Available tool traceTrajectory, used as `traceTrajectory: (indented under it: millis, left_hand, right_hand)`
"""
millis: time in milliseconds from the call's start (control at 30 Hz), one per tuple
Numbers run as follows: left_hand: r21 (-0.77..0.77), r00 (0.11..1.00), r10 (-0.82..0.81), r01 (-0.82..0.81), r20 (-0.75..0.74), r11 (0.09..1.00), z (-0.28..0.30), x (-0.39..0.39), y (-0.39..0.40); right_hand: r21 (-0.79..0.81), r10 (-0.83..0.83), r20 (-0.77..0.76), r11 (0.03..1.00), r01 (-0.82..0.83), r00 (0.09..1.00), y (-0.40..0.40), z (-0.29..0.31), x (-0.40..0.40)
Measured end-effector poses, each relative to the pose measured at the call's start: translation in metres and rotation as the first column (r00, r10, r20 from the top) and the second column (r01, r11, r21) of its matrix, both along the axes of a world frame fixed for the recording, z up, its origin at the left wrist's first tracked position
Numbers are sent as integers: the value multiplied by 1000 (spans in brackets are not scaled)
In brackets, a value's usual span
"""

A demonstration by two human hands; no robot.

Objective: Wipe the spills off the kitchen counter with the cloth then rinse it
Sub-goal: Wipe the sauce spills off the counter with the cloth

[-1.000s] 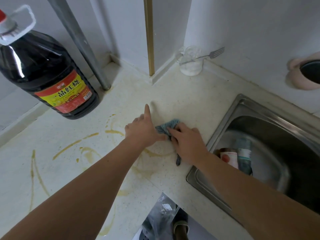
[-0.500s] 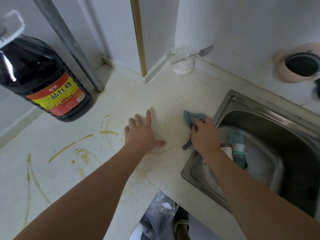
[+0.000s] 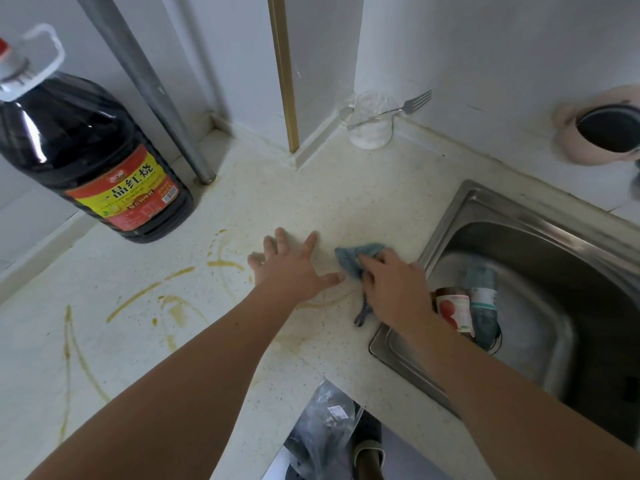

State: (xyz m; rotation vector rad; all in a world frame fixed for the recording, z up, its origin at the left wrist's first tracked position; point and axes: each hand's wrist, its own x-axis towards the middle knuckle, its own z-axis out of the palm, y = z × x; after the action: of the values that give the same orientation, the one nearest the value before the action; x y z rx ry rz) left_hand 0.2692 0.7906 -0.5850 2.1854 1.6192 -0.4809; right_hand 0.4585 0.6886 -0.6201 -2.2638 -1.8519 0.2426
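Both hands near sink (image 3: 446,216) edge — cloth (image 3: 358,258) seemingly pinned.

1. counter (image 3: 346,202): cream white with fine dark specks, streaked with yellow-brown spills (image 3: 180,306) at the left.
2. cloth (image 3: 356,258): blue-grey.
3. bottle (image 3: 86,157), far left: dark brown, red and yellow label.
4. sink (image 3: 460,216), right: silver steel.
5. pot (image 3: 595,133), far right: pink, black inside.
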Motion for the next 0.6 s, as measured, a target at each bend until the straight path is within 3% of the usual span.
traceTrajectory:
  millis: [67, 100, 200, 267, 367, 400, 533, 600]
  left_hand:
    - [3, 1000, 13, -13, 16, 1000, 0, -2, -2]
    - [6, 999, 24, -24, 31, 1000, 0, -4, -3]
    - [50, 996, 38, -42, 74, 998, -1, -9, -7]
    - [83, 997, 28, -35, 74, 996, -3, -14, -11]
    - [109, 997, 25, -32, 67, 994, -7, -20, -20]
    - [115, 997, 28, -36, 68, 993, -8, -21, -24]
    - [138, 999, -1, -6, 53, 990, -8, -27, -34]
    - [135, 998, 1, -9, 55, 991, -8, -32, -36]
  right_hand:
    - [-43, -175, 28, 983, 176, 984, 11, 7, 23]
    - [-49, -185, 27, 981, 186, 982, 13, 8, 26]
    - [-29, 126, 9, 992, -126, 992, 3, 3, 4]
    - [-19, 192, 0, 981, -192, 981, -2, -3, 13]
    - [-55, -170, -50, 984, 167, 984, 9, 2, 30]
    - [-52, -203, -50, 978, 201, 978, 10, 4, 22]
    - [12, 156, -59, 988, -155, 986, -8, -2, -25]
    - [-13, 62, -47, 998, -63, 997, -1, 0, -9]
